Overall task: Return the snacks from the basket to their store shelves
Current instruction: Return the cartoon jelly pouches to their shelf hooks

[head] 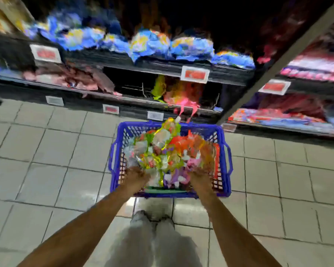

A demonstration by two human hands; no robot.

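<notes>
Shelves (pixel 210 73) are facing the person, lower tiers within reach. The basket (pixel 170 130) is sitting on the floor (pixel 46 151) just below, likely for sorting. Snacks (pixel 168 151) are filling it. Left hand (pixel 134 177) and right hand (pixel 200 176) are digging in; blur is hiding their grip.

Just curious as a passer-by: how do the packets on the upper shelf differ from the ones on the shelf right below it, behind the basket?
The upper shelf packets are mostly blue with yellow patches; the lower shelf packets are yellow-green, orange and pink. The upper ones fill a long row across the shelf, while the lower ones form a small cluster with bare dark shelf to their left. Both are blurred, crinkly snack bags, and similar colours to the lower ones show in the blue basket.
</notes>
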